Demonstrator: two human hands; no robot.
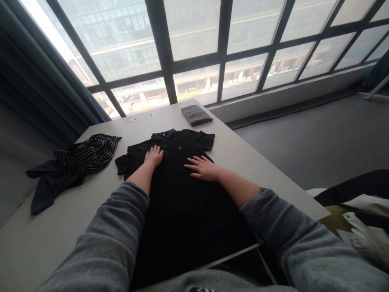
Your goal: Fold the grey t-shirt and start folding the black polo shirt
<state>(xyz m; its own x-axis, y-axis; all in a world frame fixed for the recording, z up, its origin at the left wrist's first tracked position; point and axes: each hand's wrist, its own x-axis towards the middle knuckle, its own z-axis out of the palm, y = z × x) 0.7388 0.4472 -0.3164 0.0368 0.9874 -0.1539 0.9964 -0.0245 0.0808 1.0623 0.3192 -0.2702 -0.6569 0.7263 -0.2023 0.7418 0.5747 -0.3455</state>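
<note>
A black short-sleeved polo shirt lies spread front side up on the white table, its collar towards the window and its hem near the table's front edge. My left hand rests flat on the chest beside the button placket, fingers stretched out. On the other side of the chest, my right hand is also laid on the fabric with its fingers spread. Neither hand grips the cloth. Both sleeves of the shirt point outwards.
A folded grey garment sits at the table's far end. To the left is a crumpled black-and-white striped cloth with a dark garment. Mixed clothes are heaped beyond the table's right edge. Large windows and a curtain stand behind.
</note>
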